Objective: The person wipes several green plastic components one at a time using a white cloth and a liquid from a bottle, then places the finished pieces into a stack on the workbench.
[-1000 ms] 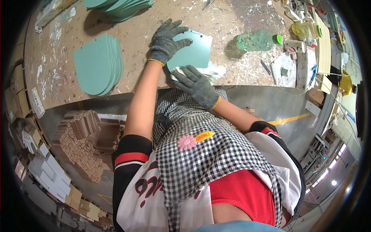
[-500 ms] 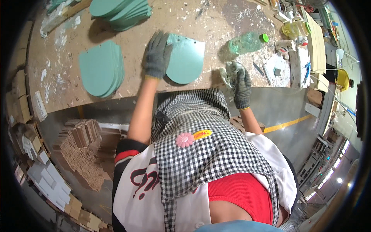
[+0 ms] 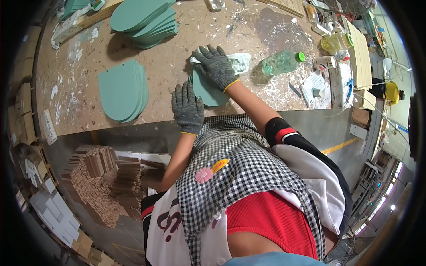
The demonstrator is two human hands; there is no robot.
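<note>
A green panel [image 3: 207, 91] with one rounded end lies on the table in front of me, partly covered by my hands. My right hand [image 3: 214, 67], in a dark grey knit glove, presses a whitish cloth [image 3: 240, 63] onto its upper part; the cloth sticks out on both sides of the fingers. My left hand [image 3: 188, 107], gloved alike, rests by the panel's left edge with its fingers stretched out. Whether those fingertips touch the panel, I cannot tell. To the left sits a small stack of similar green panels [image 3: 122, 91].
A larger fanned pile of green panels [image 3: 144, 22] is at the far left. Right of my hands lie a green-capped clear bottle [image 3: 280, 63], a paper cup [image 3: 325, 63] and a yellowish jar [image 3: 336, 42]. Brown boards [image 3: 93, 186] are stacked below the table [image 3: 164, 66].
My right hand has swung left with the cloth from the table's front edge onto the panel. My left hand has drawn back toward me, to the panel's lower left edge.
</note>
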